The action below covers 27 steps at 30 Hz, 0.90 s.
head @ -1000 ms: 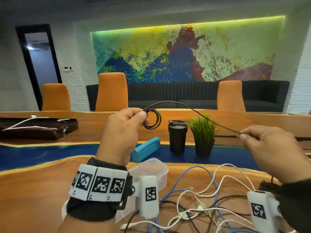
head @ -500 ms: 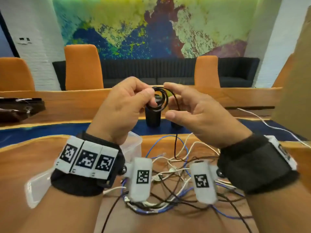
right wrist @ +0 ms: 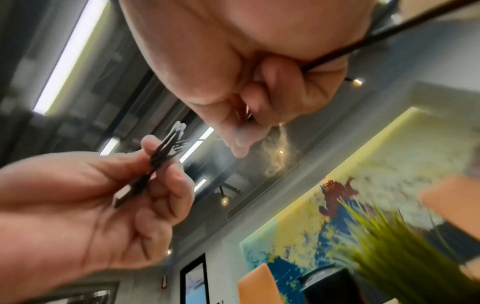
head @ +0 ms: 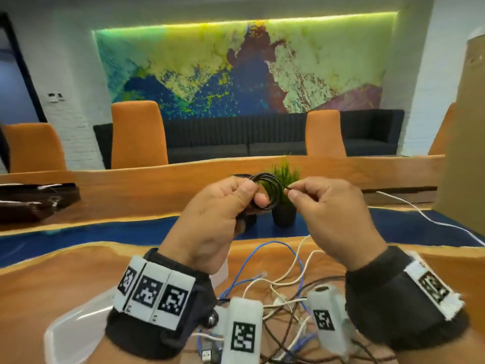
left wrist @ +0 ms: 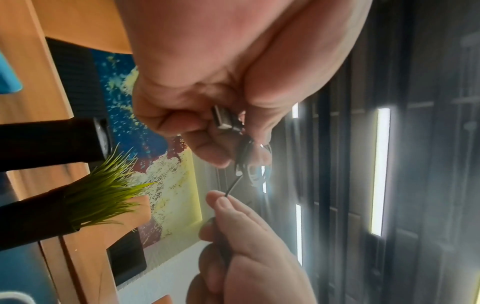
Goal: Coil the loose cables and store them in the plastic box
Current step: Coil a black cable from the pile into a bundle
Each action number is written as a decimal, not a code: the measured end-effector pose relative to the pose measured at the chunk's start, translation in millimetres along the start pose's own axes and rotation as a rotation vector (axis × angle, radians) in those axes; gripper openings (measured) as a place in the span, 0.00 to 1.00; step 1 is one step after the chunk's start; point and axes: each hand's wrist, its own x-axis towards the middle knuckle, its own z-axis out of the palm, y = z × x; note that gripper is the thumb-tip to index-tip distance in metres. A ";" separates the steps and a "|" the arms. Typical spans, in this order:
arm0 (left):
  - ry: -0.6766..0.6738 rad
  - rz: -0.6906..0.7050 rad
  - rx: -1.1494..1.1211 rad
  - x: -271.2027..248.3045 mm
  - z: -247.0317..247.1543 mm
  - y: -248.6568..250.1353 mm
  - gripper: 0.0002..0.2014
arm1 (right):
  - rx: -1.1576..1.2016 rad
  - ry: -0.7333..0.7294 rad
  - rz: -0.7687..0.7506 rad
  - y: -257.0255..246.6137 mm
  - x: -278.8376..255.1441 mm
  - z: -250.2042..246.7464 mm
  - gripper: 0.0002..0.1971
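Black cable coil [head: 270, 191] in hands

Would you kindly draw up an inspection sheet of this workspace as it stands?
Surface: wooden table with a blue strip.
Job's things: black cable coiled, held in the air; clear plastic box mostly hidden behind the left wrist.
Clutter: potted plant.
Grippers: left hand grips the coil; right hand pinches its free end.
Cables: loose cables tangled on the table.
Surroundings: orange chairs, dark sofa, mural.
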 end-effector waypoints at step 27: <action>-0.119 -0.070 -0.187 -0.8 8.6 1.0 0.08 | 0.507 -0.123 -0.018 -18.7 -1.7 1.9 0.10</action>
